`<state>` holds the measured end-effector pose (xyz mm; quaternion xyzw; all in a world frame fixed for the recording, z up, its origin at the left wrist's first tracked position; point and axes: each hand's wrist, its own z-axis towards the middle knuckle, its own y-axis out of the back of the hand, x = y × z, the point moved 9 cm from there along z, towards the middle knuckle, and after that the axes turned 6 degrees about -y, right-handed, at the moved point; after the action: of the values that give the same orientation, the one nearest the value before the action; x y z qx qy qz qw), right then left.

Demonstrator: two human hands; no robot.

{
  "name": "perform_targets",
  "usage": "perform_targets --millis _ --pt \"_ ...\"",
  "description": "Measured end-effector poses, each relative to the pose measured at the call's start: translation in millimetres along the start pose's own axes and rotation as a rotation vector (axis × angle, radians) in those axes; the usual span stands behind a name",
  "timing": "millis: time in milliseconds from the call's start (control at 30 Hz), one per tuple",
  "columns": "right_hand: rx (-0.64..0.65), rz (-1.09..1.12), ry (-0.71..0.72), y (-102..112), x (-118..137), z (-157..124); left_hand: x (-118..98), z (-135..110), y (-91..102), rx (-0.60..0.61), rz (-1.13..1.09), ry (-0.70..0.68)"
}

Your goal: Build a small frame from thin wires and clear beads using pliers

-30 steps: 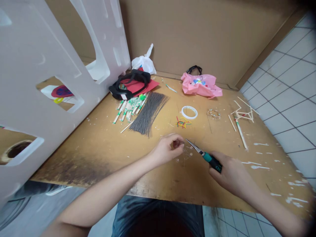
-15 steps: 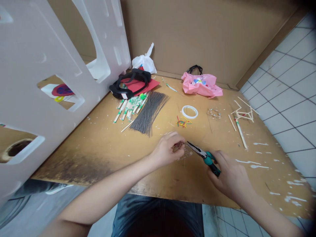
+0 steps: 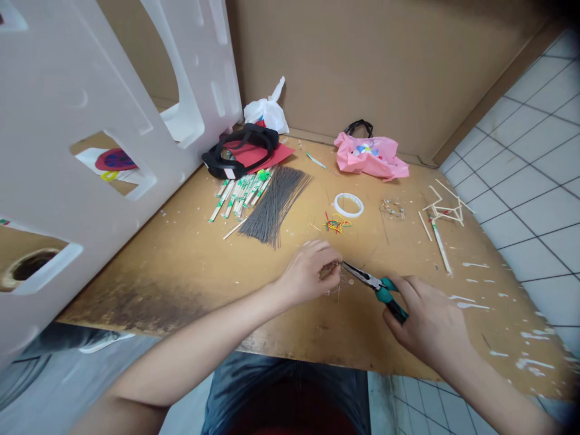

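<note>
My left hand (image 3: 312,269) is closed in a pinch on a thin wire piece (image 3: 334,289), whose fine bent loops hang below the fingers over the table. Wrapped around the teal and black handles, my right hand (image 3: 426,311) grips long-nose pliers (image 3: 374,283). The pliers' tips point left and reach the left fingertips, by the wire; whether the jaws clamp it is too small to tell. Beyond the hands lie a small heap of coloured rubber bands (image 3: 336,225) and a white tape roll (image 3: 348,205).
A bundle of grey wires (image 3: 274,208), wrapped chopsticks (image 3: 242,193) and a black headset strap (image 3: 240,151) on red paper lie left of centre. A pink bag (image 3: 374,158) stands behind. To the right are a wire ring (image 3: 392,209) and a stick frame (image 3: 446,211). A white plastic panel (image 3: 113,90) borders the left.
The pliers' tips have moved slightly left, up to the left fingertips. The left hand still pinches the wire piece. The whole view has shifted a little.
</note>
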<state>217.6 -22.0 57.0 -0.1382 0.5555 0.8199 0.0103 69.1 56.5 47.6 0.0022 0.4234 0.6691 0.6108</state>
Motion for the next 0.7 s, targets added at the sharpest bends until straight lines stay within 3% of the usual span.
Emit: perform_targets --millis 467,700 --pt "-0.05 -0.131 0.023 11 3 3 -4 1 4.1 -0.052 -0.052 -0.023" --pt "-0.056 -0.137 0.04 12 2 3 1 -1 1.7 -0.049 -0.109 0.052"
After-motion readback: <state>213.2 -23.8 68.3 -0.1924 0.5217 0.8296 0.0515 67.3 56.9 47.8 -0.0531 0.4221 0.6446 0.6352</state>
